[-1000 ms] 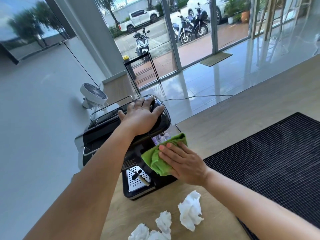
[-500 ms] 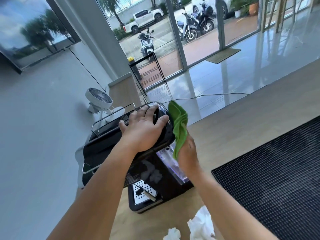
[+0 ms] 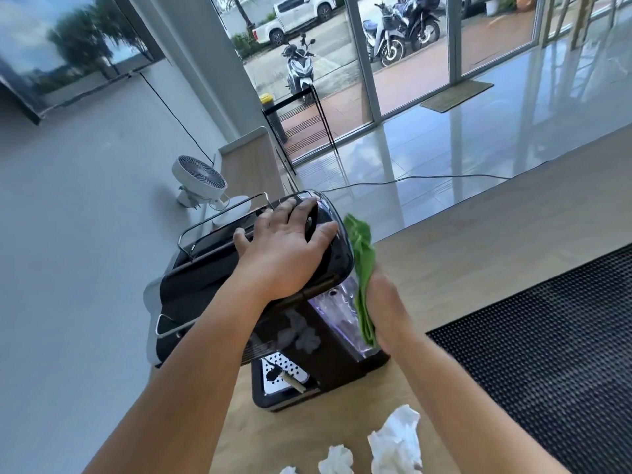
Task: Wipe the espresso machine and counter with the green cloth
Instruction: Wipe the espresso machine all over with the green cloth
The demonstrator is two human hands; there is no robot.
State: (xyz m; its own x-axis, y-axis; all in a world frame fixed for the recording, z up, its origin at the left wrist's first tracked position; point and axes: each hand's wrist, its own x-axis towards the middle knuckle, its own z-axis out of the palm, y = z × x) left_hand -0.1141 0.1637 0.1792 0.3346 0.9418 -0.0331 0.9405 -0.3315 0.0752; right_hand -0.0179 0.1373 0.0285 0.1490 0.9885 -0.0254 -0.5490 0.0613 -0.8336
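The black espresso machine [image 3: 212, 289] stands near the left end of the light wooden counter [image 3: 478, 234], its perforated drip tray [image 3: 284, 372] facing me. My left hand [image 3: 284, 251] lies flat on the machine's glossy top, fingers spread. The green cloth [image 3: 364, 268] is pressed against the machine's right side, over the clear water tank [image 3: 337, 309], by my right hand [image 3: 388, 309]. That hand's fingers are hidden behind the cloth and the machine's side.
Crumpled white tissues [image 3: 396, 443] lie on the counter in front of the machine. A black rubber mat [image 3: 547, 354] covers the counter's right part. A white fan [image 3: 200, 181] stands behind the machine. A cable [image 3: 427, 177] runs across the glossy floor.
My right hand carried the cloth from the machine's front face up and round to its right side, and now sits slightly lower there. My left hand stayed on the top.
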